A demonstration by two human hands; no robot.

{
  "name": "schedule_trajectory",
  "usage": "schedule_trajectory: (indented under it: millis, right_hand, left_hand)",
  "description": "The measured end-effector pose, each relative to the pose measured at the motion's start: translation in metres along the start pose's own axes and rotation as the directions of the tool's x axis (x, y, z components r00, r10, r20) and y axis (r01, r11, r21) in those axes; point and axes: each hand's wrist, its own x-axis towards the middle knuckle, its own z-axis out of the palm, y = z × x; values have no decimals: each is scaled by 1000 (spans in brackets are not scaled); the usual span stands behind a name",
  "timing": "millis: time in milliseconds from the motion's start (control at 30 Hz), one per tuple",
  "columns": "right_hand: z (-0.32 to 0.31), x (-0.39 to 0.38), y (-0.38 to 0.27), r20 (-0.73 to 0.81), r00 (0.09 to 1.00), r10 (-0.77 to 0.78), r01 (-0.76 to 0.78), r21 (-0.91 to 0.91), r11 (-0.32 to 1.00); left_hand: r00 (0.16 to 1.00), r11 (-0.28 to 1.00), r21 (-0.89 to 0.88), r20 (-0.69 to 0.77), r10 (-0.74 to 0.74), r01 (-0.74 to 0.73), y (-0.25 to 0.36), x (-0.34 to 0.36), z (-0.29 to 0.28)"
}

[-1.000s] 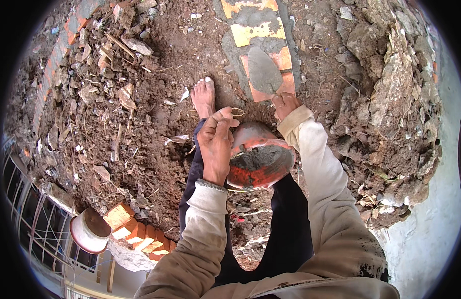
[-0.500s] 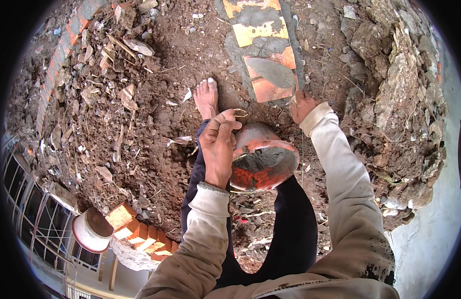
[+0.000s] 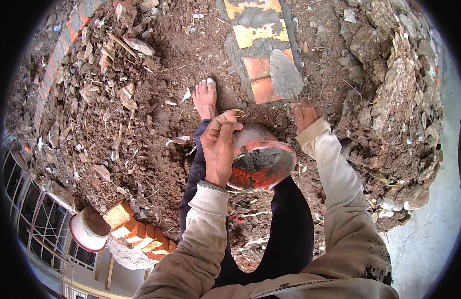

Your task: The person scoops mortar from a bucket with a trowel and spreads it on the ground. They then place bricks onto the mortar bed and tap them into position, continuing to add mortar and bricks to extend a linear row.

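Head view: your right hand (image 3: pixel 304 115) grips the trowel (image 3: pixel 286 75); left hand (image 3: pixel 218 148), hold unclear, curls beside the bucket (image 3: pixel 260 178), probably placed for reach.

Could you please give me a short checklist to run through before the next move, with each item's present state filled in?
1. Right hand on the grey, pointed metal trowel: ok, fingers closed at its handle end.
2. Grey wet mortar in the round orange-red bucket: ok, some is inside.
3. Blade resting on the flat orange bricks: cannot tell; it overlaps their right edge in view.
4. Left hand free: cannot tell; its fingers are curled near the bucket, hiding any grip.
5. Foot protection: not ok, the visible foot is bare.
6. Visible foot off the bricks: ok, it stands apart, to their left.
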Motion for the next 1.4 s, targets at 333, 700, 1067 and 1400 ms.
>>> schedule_trajectory:
  millis: [333, 700, 1067, 1400]
  right_hand:
    - [18, 2, -21, 2, 994, 108, -107, -35, 994]
    - [24, 12, -25, 81, 985, 154, -159, 51, 986]
    - [5, -45, 21, 133, 974, 183, -148, -232, 961]
    - [-20, -249, 28, 525, 834, 166, 154, -512, 845]
  left_hand:
    - [1000, 1000, -1, 17, -10, 10, -5, 2, 0]
    - [1000, 1000, -21, -24, -20, 19, -10, -3, -1]
    - [981, 967, 174, -15, 192, -187, 9, -56, -41]
    - [767, 978, 204, -619, 167, -49, -36, -304, -196]
